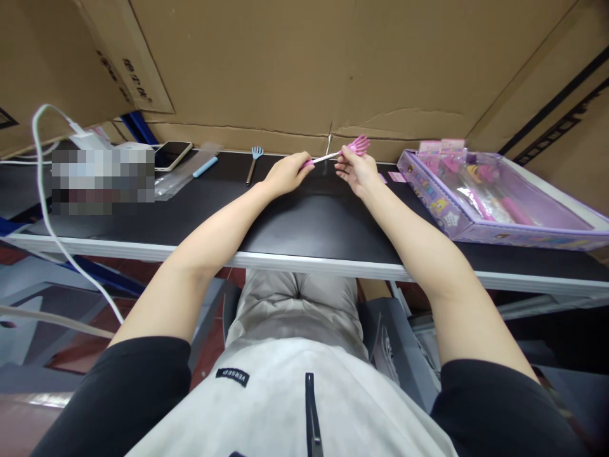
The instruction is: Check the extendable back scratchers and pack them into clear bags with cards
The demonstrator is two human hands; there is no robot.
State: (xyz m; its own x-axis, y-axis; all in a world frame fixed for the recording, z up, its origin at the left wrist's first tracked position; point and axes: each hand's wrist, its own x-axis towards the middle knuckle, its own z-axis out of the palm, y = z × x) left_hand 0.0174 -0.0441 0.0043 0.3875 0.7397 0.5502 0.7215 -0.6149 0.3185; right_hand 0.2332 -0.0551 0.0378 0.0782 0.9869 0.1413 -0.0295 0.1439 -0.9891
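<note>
I hold a small pink back scratcher [356, 146] with a thin metal shaft above the far side of the black table [304, 216]. My left hand [287, 172] is closed round its pink handle end. My right hand [356, 171] pinches the shaft just below the pink claw head, which points up and right. Both forearms stretch out over the table.
A blue back scratcher [254, 160] lies at the far edge, left of my hands. Further left are a phone [171, 154], a clear bag with a blue piece [190, 172] and a white cable [45, 190]. A purple box [480, 197] of wrapped toys sits at right. Cardboard [304, 63] walls the back.
</note>
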